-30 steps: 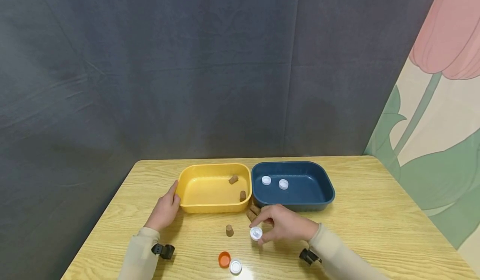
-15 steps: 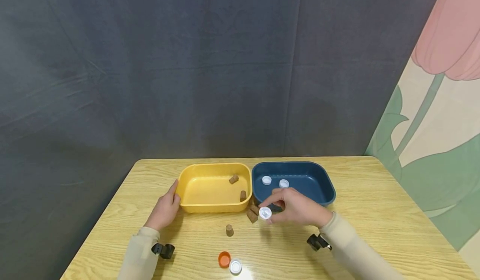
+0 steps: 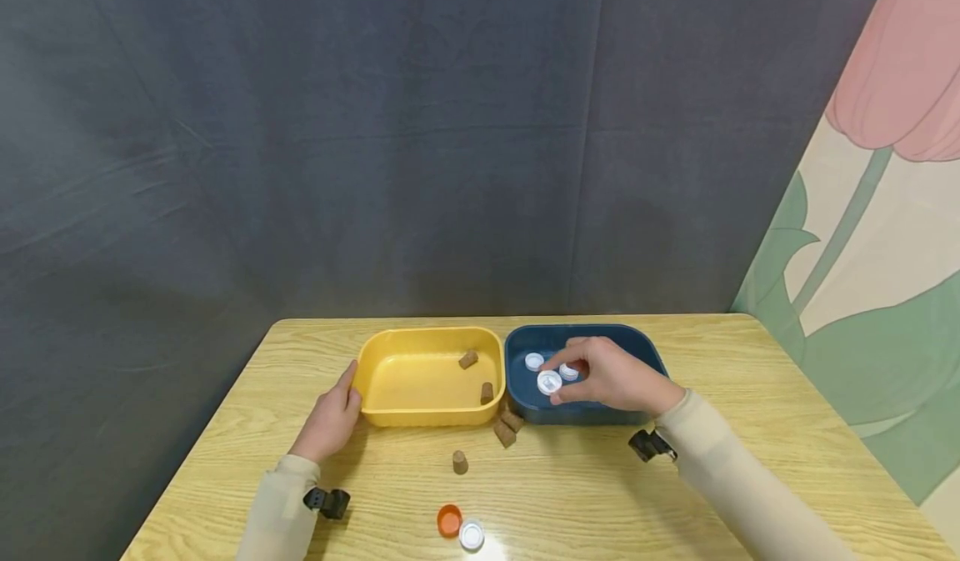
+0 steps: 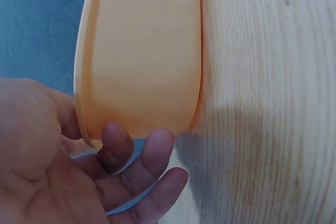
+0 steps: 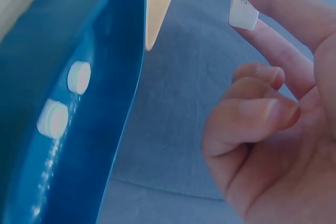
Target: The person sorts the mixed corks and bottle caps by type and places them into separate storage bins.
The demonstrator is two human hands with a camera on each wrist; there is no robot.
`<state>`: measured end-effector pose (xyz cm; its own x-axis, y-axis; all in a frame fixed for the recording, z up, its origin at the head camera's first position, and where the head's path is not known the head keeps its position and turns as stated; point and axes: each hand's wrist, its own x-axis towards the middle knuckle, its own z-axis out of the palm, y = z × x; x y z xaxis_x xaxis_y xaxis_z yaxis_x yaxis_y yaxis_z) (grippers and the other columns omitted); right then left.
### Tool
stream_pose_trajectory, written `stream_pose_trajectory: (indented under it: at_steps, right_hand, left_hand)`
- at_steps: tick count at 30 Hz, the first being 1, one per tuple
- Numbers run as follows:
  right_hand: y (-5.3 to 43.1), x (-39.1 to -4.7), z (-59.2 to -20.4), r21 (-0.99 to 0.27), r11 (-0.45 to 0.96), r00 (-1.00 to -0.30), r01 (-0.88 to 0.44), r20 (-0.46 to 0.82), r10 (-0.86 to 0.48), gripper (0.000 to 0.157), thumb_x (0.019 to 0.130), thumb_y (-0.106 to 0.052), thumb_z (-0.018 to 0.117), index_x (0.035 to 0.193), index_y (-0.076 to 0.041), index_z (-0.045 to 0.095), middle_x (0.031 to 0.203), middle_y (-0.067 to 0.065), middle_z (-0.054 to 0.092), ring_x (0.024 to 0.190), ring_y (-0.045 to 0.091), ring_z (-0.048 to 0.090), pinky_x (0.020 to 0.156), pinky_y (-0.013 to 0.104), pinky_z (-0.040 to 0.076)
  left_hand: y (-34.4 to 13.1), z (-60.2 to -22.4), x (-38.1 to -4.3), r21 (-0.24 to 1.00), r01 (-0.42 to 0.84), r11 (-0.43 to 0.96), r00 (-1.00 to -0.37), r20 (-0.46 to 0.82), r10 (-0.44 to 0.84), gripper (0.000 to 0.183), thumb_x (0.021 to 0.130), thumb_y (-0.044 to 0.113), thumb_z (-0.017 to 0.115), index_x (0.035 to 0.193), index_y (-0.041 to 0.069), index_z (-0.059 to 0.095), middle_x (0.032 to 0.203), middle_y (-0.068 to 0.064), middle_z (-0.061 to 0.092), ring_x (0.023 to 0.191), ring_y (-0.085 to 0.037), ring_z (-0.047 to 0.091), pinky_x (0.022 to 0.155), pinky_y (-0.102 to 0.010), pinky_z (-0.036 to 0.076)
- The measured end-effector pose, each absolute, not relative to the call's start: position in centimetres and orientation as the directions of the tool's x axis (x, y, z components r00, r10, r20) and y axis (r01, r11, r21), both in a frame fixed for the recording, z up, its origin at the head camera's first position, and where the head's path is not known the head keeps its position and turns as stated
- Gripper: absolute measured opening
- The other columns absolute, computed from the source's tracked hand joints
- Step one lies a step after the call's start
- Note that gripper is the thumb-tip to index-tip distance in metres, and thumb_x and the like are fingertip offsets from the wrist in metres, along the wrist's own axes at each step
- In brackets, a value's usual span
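My right hand (image 3: 615, 375) pinches a white bottle cap (image 3: 550, 383) between thumb and index finger, above the dark blue tray (image 3: 660, 394). The right wrist view shows the cap (image 5: 244, 9) edge-on at the fingertips, the other fingers curled in. Two more white caps (image 3: 534, 362) lie inside the blue tray. At the left end of the yellow tray (image 3: 431, 418), my left hand (image 3: 327, 422) holds the tray's end. In the left wrist view the thumb is at the rim and fingers (image 4: 157, 153) are against the outer wall. Two corks (image 3: 468, 359) lie in the yellow tray.
On the wooden table (image 3: 390, 494), several corks (image 3: 505, 433) lie in front of where the trays meet, one cork (image 3: 460, 462) standing nearer. An orange cap (image 3: 449, 521) and a white cap (image 3: 471, 535) lie at the front. A dark curtain (image 3: 420, 144) hangs behind.
My right hand has carried the white cap from over the table, away from me and rightward, to above the blue tray. The left hand has stayed at the yellow tray.
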<state>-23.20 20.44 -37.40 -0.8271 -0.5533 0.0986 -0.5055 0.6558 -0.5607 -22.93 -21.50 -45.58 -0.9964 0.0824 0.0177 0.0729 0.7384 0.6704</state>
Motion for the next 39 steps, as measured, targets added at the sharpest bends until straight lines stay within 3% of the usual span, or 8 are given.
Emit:
stream_pose_trajectory:
  at_steps: [15,23,30,39]
  right_hand:
    - [21.2,-26.5,-36.5,-0.553,0.7,-0.855,-0.453,0.049,-0.516,0.034,0.081,-0.031,0.084,0.111,-0.017,0.078,0.081,-0.004,0.06,0.067,0.015,0.046,0.056,0.025,0.038]
    - [21.3,-28.4,-37.2,-0.552,0.729,-0.861,-0.405,-0.037,-0.507,0.036,0.081,-0.032,0.084,0.111,-0.014,0.078,0.088,-0.005,0.069,0.067,0.013,0.056,0.062,0.03,0.047]
    - [21.1,-30.0,-38.2,-0.513,0.752,-0.857,-0.414,-0.059,-0.511,0.03,0.081,-0.031,0.084,0.107,-0.016,0.078,0.103,-0.003,0.069,0.085,0.018,0.05,0.072,0.032,0.045]
    - [21.0,-31.3,-39.1,-0.508,0.772,-0.85,-0.382,-0.135,-0.509,0.026,0.083,-0.021,0.083,0.107,-0.012,0.077,0.075,0.0,0.056,0.065,0.016,0.044,0.059,0.03,0.037]
  left_hand:
    - [-21.6,-45.7,-22.9,0.67,0.069,0.739,-0.997,0.014,0.081,0.055,0.109,0.013,0.03,0.159,-0.001,0.014,0.066,-0.011,0.054,0.051,-0.017,0.044,0.05,-0.027,0.039]
    - [-21.5,-45.7,-22.8,0.668,0.066,0.741,-0.997,0.013,0.077,0.055,0.109,0.013,0.029,0.159,-0.002,0.014,0.067,-0.009,0.053,0.053,-0.017,0.045,0.05,-0.027,0.039]
    - [-21.5,-45.4,-22.8,0.671,0.068,0.739,-0.997,0.014,0.078,0.054,0.109,0.013,0.029,0.159,-0.002,0.015,0.067,-0.014,0.056,0.052,-0.017,0.045,0.051,-0.028,0.04]
    - [-21.3,-45.4,-22.9,0.662,0.066,0.747,-0.997,0.014,0.076,0.055,0.109,0.014,0.029,0.159,-0.003,0.016,0.069,-0.012,0.054,0.054,-0.017,0.046,0.052,-0.028,0.04]
